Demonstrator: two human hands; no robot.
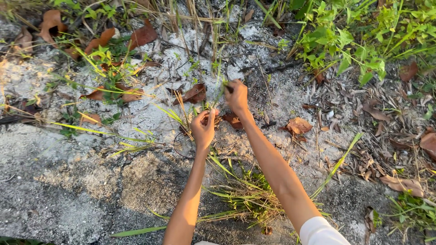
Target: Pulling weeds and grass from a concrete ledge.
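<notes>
1. The left hand [203,128] is closed in a fist around the base of a grass tuft [181,119], gripping it low, just above the sandy ground [150,115]
2. The right hand [236,96] sits just beyond the left hand and to its right, fingers pinched shut on the upper ends of thin grass stems [221,93] that rise from between the two hands
3. A brown dry leaf [194,94] lies just left of the right hand and just beyond the left hand
4. Another dry leaf [233,120] lies between the two wrists, partly hidden by the right wrist
5. A paler leaf [298,125] lies on the sand well to the right of the right forearm
6. Loose green and yellow grass blades [245,193] lie on the ground beneath and between both forearms, nearer the person than the hands
7. Green weeds [345,38] grow well beyond the right hand, to its right
8. A white sleeve [320,232] covers the right upper arm
</notes>
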